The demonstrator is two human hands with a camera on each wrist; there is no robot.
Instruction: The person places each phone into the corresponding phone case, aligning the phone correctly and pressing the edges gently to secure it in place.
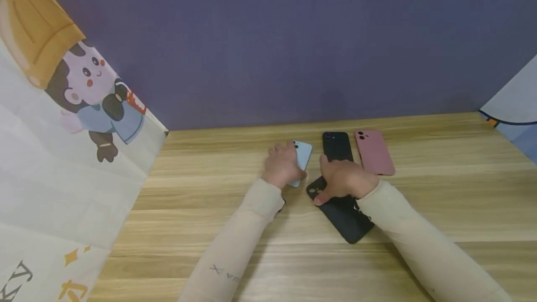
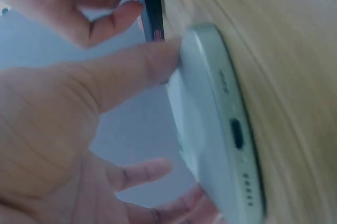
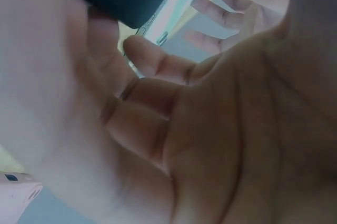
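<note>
Under the left hand (image 1: 283,164), fingers grip the pale-blue slim phone (image 1: 303,155), tilted on edge on the wooden table (image 1: 440,209); right hand (image 1: 346,181) clasps the black rectangular phone case (image 1: 341,216) just beside. Keep thumb pressure even, lift w/o scraping.

My left hand (image 1: 282,166) hides most of the blue phone (image 1: 303,154); my right hand (image 1: 345,180) covers the near black case's (image 1: 345,218) middle; both wrist views are blurred.

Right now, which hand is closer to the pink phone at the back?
Right. The right hand rests on a black case just beside the pink phone; the left hand grips the light blue phone farther off.
</note>
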